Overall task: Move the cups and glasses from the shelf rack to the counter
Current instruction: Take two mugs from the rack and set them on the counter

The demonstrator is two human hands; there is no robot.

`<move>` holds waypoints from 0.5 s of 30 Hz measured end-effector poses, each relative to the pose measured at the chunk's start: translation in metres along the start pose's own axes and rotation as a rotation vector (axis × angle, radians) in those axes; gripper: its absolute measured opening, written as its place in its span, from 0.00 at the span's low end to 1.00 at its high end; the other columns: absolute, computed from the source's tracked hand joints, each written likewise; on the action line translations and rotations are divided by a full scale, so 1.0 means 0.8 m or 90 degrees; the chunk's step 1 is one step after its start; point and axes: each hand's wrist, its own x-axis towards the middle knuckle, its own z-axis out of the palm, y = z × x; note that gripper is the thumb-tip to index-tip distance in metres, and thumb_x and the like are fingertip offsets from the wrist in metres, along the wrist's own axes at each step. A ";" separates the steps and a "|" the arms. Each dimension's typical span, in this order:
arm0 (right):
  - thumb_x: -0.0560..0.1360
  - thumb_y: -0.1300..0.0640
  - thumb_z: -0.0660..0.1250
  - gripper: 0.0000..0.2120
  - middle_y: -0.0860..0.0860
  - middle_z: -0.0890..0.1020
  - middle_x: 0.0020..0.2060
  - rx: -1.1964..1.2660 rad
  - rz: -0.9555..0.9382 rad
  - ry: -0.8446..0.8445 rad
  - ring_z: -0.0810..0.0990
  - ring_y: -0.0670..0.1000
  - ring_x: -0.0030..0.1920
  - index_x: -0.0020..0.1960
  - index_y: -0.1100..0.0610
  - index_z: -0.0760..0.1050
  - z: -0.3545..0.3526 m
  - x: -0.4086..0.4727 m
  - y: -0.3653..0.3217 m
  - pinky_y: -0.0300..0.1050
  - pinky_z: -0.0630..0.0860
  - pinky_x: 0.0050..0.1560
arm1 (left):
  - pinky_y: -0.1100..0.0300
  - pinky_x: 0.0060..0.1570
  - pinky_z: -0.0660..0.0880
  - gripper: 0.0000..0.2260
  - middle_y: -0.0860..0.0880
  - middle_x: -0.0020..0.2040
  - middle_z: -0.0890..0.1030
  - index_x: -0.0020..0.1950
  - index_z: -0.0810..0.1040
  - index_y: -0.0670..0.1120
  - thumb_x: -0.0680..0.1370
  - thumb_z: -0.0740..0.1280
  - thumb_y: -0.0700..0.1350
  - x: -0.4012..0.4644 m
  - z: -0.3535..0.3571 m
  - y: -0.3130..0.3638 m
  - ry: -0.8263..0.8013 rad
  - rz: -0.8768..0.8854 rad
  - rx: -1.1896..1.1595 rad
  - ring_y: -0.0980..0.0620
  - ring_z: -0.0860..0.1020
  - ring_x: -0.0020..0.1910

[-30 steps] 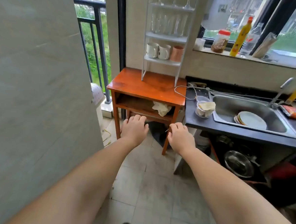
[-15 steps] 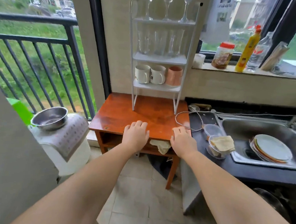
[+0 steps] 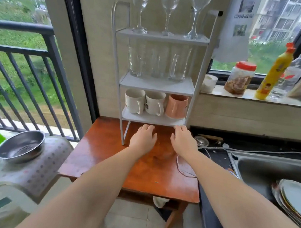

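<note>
Where window meets wall, wooden table (image 3: 106, 146)

Shelf rack (image 3: 157, 85): white-painted metal, matt. Wine glasses (image 3: 168, 11): clear glass. Mugs (image 3: 134, 101): glazed ceramic, glossy. Table (image 3: 105, 157): varnished reddish wood, shiny. Bowl (image 3: 20, 146), sink (image 3: 260, 167): brushed steel.

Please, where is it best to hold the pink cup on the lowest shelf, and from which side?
Probably wrap the right hand around the body of the pink cup from the open front; no handle shows, and a white mug crowds its left.
</note>
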 end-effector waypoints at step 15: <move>0.80 0.46 0.53 0.19 0.55 0.79 0.52 0.634 0.339 -0.005 0.80 0.57 0.52 0.63 0.58 0.69 0.022 0.155 -0.019 0.53 0.80 0.53 | 0.60 0.36 0.70 0.14 0.49 0.43 0.80 0.59 0.75 0.44 0.82 0.55 0.49 0.162 0.020 0.035 -0.090 -0.265 -0.659 0.51 0.76 0.39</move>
